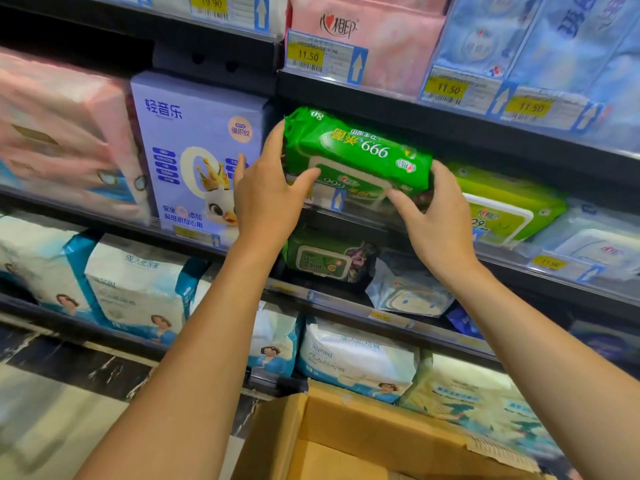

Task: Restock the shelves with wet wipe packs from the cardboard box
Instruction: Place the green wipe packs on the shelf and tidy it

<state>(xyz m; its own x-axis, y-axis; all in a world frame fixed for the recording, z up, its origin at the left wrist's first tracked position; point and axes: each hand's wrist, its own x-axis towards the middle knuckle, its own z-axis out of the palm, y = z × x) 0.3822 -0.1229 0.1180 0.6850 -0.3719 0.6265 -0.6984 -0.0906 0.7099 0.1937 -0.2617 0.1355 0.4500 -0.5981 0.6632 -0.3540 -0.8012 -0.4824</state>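
Fingers (275, 140) of the left hand (266, 199) curl round the left end of a green wet wipe pack (360, 147), thumb under its front edge, and the right hand (440, 220) grips the right end the same way. Held mid-frame with its printing upside down, the pack is at the mouth of the middle shelf (512, 263), just above a matching green pack (349, 190). A lime-green wipe pack (509, 202) lies to its right and a lilac tissue box (197, 150) stands to its left. An open cardboard box (346, 427) fills the bottom centre of the frame
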